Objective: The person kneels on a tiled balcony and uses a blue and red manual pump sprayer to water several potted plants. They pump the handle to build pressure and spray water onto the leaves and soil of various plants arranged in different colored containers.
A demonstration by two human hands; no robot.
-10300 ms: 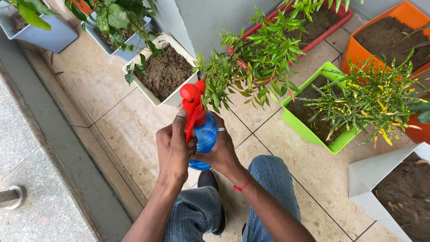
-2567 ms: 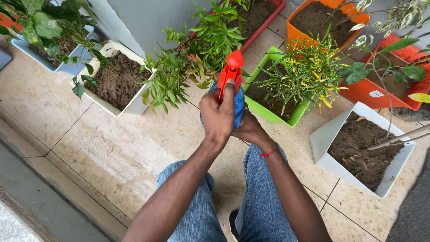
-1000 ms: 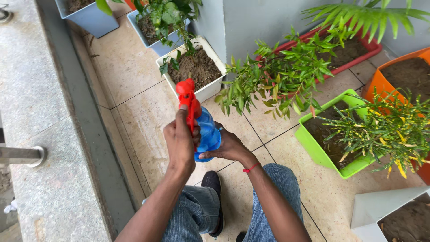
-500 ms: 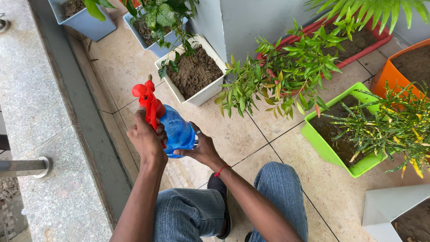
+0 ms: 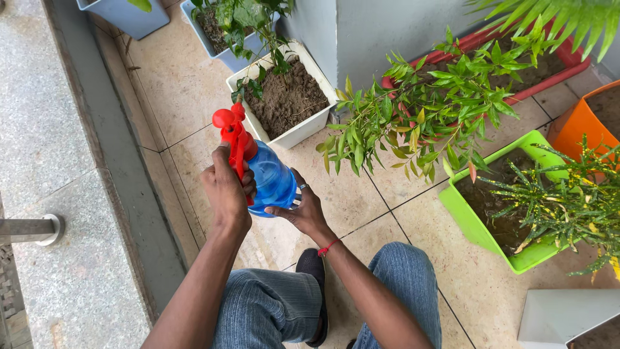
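Since half a second earlier we had swung the spray bottle (image 5: 268, 181) rightward, back toward the white planter (image 5: 303, 132). We were, by our judgement, mid-spraying; the next squeeze called for aiming the red nozzle (image 5: 226, 119) at soil or leaves. Our left hand (image 5: 227, 190) was closed round the red trigger head, fingers curled tight. Our right hand (image 5: 303, 210) cupped the blue body from below, fingers (image 5: 284, 211) half spread against it. Beyond stood the leafy shrub (image 5: 420, 116) and the green planter (image 5: 465, 213).
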